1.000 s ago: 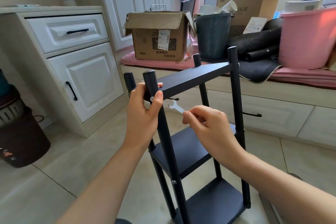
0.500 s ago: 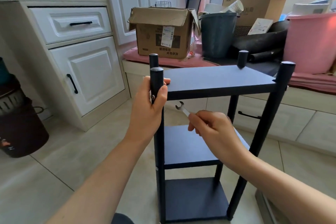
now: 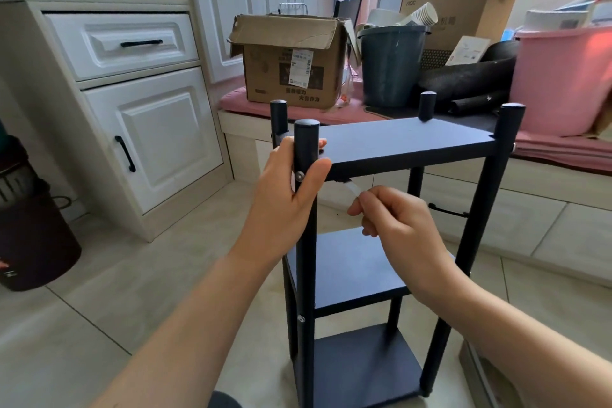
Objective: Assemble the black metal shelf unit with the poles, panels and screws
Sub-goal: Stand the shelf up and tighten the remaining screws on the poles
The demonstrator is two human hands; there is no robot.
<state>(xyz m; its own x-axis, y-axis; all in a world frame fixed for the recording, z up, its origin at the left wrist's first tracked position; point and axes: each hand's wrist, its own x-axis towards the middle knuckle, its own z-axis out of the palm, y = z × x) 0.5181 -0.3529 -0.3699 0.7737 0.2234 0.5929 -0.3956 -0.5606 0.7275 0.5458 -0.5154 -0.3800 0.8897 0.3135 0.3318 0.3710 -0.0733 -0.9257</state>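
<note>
1. On the floor in front of the pink bench (image 3: 563, 156): shelf (image 3: 381, 242) stands upright, long axis vertical, poles pointing up, three panels level.
2. Left hand (image 3: 288, 189) grips the near-left pole (image 3: 306, 149) at top-panel height, fingers curled round it, thumb just beside the screw (image 3: 300, 176).
3. Right hand (image 3: 394, 225) pinches a small wrench (image 3: 351, 187). Its handle slants up-left from the fingers; its head sits under the top panel (image 3: 407, 142), just inside that pole. Head is hidden, so can't tell if it's seated on a nut.
4. Step, as I read it: tightening the top-panel fastener at the near-left corner. Assembly looks nearly done; all panels are in place.
5. Next move calls for keeping the pole steady and turning the wrench in short arcs, since the panel limits swing room.
</note>
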